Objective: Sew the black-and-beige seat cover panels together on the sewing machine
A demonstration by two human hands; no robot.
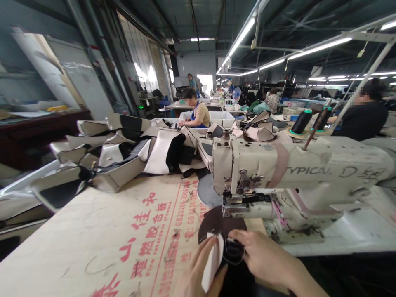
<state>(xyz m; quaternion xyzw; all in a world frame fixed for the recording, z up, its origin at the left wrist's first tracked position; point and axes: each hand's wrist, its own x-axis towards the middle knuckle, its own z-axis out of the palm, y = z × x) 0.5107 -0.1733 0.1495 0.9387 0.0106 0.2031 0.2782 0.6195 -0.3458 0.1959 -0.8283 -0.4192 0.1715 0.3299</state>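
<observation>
A worker's left hand (201,272) and right hand (262,251) grasp a cream-and-black upholstery panel (213,260) just in front of an industrial sewing machine (278,173), both hands closed on the material. Left of the machine, stitched panels (120,165) lie heaped on a plywood tabletop (93,243); beyond them stands a white plastic bin (218,119), its contents too distant to tell.

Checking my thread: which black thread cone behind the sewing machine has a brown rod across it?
The right-hand cone; the left-hand cone stands clear of the rod.
</observation>
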